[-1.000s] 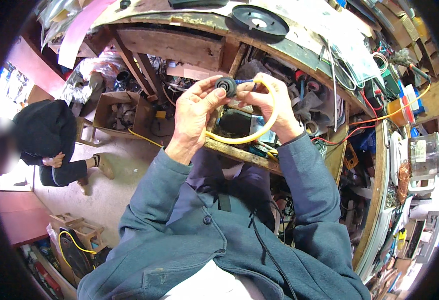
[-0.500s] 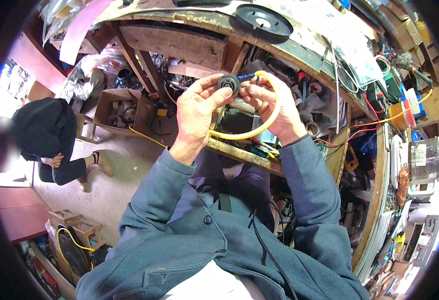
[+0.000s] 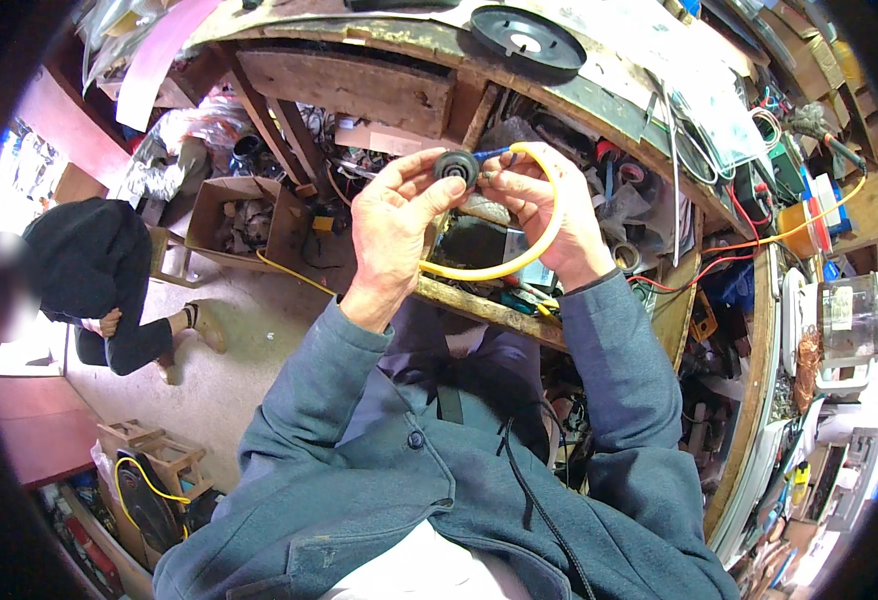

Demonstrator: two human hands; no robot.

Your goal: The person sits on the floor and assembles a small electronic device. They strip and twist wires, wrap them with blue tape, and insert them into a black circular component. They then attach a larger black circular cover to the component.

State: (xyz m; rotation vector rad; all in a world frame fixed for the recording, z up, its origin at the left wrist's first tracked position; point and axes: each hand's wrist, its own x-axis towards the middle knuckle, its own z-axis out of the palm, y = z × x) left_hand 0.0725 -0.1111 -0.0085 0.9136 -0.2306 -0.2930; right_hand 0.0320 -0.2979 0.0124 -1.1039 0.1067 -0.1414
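Observation:
Between the thumb and fingers of my left hand (image 3: pixel 391 222) is a small round black connector (image 3: pixel 456 166) with concentric rings on its face. My right hand (image 3: pixel 557 218), just to its right, pinches beside the connector at the blue wire end (image 3: pixel 496 153) of a yellow cord (image 3: pixel 499 271). The cord loops from the right fingers down and back behind my left wrist. My right fingertips partly hide the place where the blue wire meets the connector.
A black round base (image 3: pixel 528 40) lies on the workbench ahead. Below my hands is an open drawer with a wooden front edge (image 3: pixel 489 313), holding tools. A cardboard box (image 3: pixel 284 237) stands on the floor at left, near a seated person (image 3: pixel 94 265). Shelves with clutter line the right.
The right fingers have shifted slightly at the wire end. My left hand and the connector stay almost where they were.

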